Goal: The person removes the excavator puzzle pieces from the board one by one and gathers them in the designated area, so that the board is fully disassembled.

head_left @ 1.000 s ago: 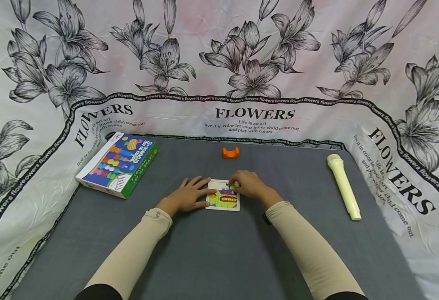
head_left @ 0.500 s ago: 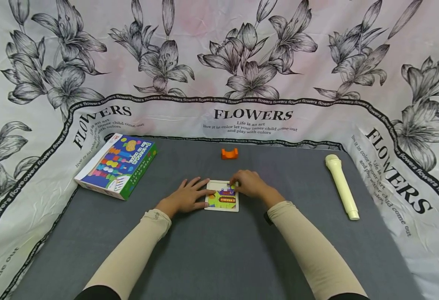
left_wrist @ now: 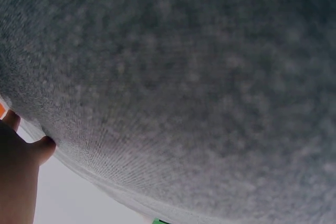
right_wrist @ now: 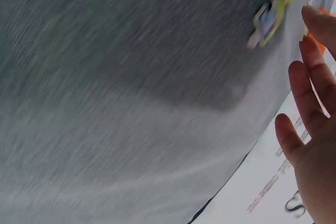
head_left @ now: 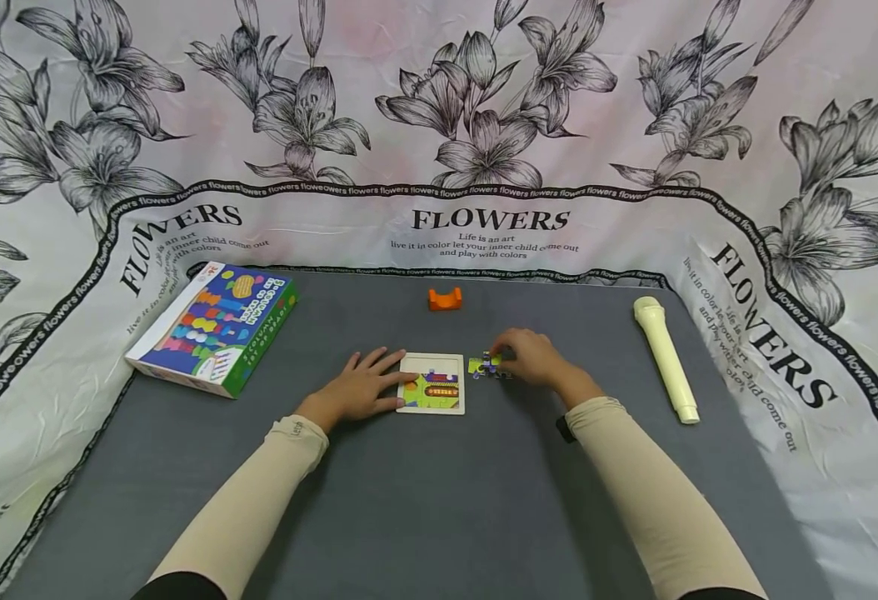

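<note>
A square puzzle board (head_left: 431, 361) with a pale frame lies mid-table, a colourful picture filling its lower part and a bare strip along the top. My left hand (head_left: 360, 387) spreads its fingers, the thumb and a fingertip resting on the board's left edge. To the right of the board lie small yellow-green and purple puzzle pieces (head_left: 476, 367), also seen as blurred puzzle pieces (right_wrist: 273, 14) in the right wrist view. My right hand (head_left: 535, 358) reaches over them, thumb and forefinger pinching a thin, pale-edged puzzle piece (right_wrist: 305, 29) seen edge-on.
Behind the board stands a small orange block (head_left: 445, 299). A blue and green game box (head_left: 214, 329) lies at the back left. A pale yellow stick (head_left: 666, 358) with a knobbed end lies at the right. Flower-printed cloth (head_left: 484, 242) rises around the grey tabletop (head_left: 424, 500).
My right hand has moved right, off the board's upper right corner, and puzzle pieces now show beside the board. My left hand stays at the board's left edge. The head view has shifted slightly.
</note>
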The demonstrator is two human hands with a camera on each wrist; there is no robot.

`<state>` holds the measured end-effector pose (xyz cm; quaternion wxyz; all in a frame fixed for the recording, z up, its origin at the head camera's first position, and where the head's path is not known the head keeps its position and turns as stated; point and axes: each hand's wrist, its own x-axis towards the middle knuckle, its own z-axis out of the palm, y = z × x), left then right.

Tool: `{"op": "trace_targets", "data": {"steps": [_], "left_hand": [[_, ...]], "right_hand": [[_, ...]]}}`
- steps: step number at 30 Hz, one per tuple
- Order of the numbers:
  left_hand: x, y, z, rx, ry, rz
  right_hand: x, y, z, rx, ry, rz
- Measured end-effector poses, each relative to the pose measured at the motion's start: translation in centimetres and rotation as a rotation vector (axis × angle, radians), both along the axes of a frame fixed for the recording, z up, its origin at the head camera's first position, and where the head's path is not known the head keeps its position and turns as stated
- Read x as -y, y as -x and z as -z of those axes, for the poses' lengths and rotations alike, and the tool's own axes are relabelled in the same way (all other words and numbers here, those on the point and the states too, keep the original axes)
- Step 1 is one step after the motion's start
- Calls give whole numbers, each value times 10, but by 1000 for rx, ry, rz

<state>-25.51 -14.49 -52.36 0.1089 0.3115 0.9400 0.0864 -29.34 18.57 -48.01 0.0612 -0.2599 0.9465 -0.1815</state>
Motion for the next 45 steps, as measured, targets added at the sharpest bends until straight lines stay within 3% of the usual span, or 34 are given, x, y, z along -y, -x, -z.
{"op": "trace_targets", "data": {"steps": [9, 17, 34, 40, 45], "left_hand": [[11, 0, -8, 3, 5, -20], [20, -1, -12, 3, 8, -34], [21, -4, -17, 37, 20, -33], [13, -1, -11, 36, 26, -18], [4, 1, -9, 56, -13, -26]], "right_hand": [[-30, 4, -4, 17, 25, 57], [-36, 7, 2, 24, 0, 38], [-29, 1, 11, 39, -21, 49], [-19, -3, 8, -34, -26, 35], [12, -5, 3, -88, -33, -31]]}}
